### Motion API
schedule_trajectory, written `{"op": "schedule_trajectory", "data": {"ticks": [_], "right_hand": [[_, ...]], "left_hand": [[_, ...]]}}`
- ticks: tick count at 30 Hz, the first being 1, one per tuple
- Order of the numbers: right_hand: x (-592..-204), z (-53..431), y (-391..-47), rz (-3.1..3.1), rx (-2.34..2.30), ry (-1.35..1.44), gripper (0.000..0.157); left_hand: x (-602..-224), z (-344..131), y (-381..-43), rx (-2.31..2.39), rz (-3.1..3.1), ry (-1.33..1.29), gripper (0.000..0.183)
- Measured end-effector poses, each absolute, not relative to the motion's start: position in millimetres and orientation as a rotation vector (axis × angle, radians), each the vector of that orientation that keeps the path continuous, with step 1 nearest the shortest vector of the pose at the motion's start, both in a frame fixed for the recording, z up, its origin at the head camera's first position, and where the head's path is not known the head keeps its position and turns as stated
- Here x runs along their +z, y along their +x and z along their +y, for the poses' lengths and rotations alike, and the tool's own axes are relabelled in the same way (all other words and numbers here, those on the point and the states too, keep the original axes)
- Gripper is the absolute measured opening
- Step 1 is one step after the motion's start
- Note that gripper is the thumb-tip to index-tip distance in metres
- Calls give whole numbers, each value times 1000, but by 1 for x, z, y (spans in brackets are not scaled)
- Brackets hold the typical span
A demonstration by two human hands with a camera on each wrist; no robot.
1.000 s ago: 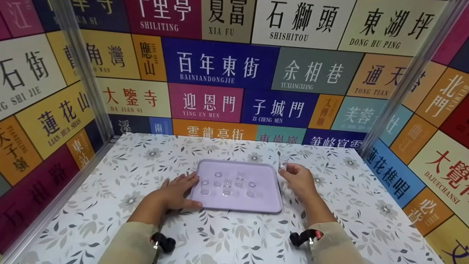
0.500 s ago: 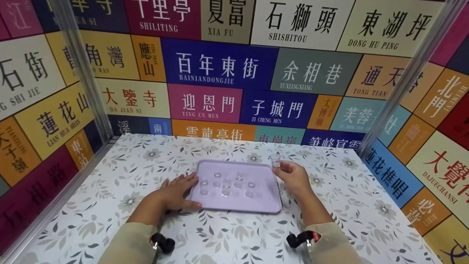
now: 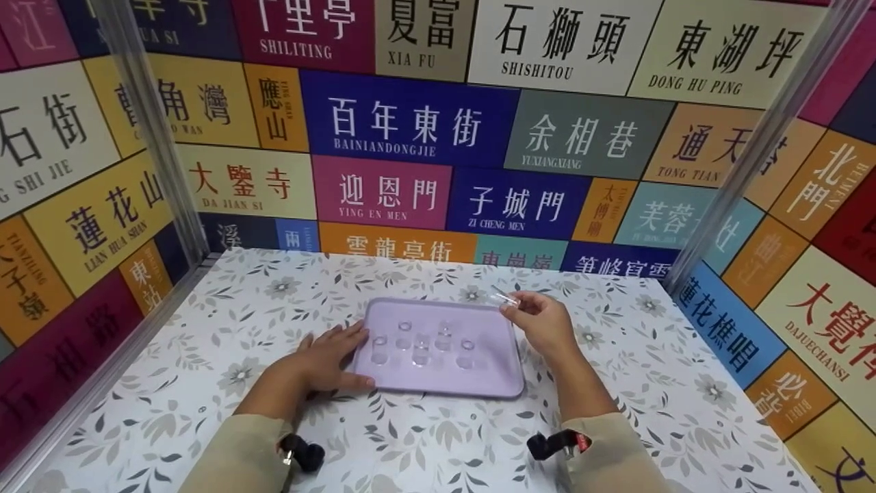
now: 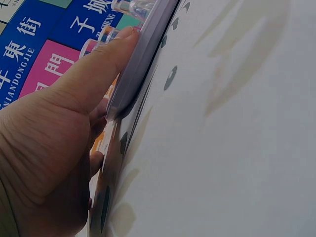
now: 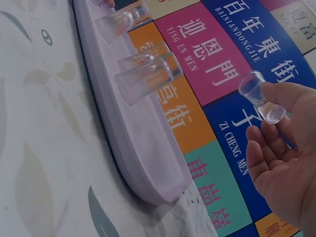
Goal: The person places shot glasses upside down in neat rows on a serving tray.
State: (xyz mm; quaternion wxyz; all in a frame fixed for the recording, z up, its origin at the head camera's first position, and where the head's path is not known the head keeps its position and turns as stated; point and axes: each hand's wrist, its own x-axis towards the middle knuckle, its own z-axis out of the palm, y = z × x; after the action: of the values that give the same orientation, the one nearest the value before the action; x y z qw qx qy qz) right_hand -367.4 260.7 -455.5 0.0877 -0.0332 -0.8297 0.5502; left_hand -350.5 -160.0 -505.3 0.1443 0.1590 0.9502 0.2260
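My right hand (image 3: 547,325) pinches a small clear shot glass (image 3: 503,298) between thumb and fingers, raised by the back right corner of the lilac tray (image 3: 493,373). The glass is tilted well over in the head view. In the right wrist view the held shot glass (image 5: 261,98) looks apart from the tray. Several other clear glasses (image 3: 421,352) stand on the tray, their wider ends seemingly down. At the tray's left side rests my left hand (image 3: 318,363), its straight thumb (image 4: 106,61) along the rim. Some left fingers are hidden in the left wrist view.
A white tabletop (image 3: 438,438) with a leaf and flower print lies under the tray. Panels of coloured street-name signs (image 3: 410,116) rise behind and on both sides. Clear corner posts (image 3: 161,137) stand at the table's back corners.
My right hand has moved left with the shot glass, from beside the tray to its back right corner. The glass has tipped over from near upright. The left hand stays in place.
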Motion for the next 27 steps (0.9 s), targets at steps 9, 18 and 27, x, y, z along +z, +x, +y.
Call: {"op": "schedule_trajectory", "data": {"ticks": [9, 18, 27], "right_hand": [[-460, 250, -376, -2484, 1662, -38, 43], [-470, 251, -378, -2476, 1556, -5, 44], [-476, 250, -376, -2629, 1401, 61, 41]], "left_hand": [[-506, -159, -351, 658, 2739, 470, 117], [-507, -160, -353, 649, 2746, 477, 115], [-510, -162, -353, 680, 2741, 483, 114]]}}
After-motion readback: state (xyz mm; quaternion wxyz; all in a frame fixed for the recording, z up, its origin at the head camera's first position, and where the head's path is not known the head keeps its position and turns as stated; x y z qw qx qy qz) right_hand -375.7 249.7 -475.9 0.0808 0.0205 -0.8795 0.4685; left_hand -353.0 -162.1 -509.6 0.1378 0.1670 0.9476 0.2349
